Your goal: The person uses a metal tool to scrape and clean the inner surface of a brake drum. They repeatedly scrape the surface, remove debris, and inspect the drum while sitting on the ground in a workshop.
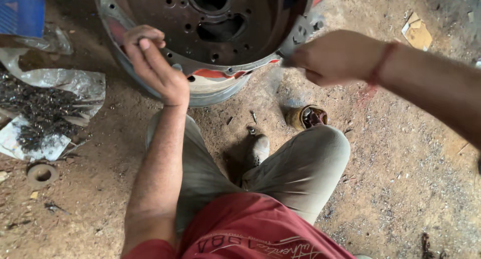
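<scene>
Wheel rim (210,81) is being bolted: left hand (153,63) pinched at its flange, right hand (335,56) clenched on a spanner (300,33); steady turning is called for.

Your left hand (153,63) rests curled on the rim of the big rusty metal housing (210,36) standing on the dirt floor (401,163), while your right hand (338,56) grips what may be a small tool, blurred, at its bolted edge.
</scene>
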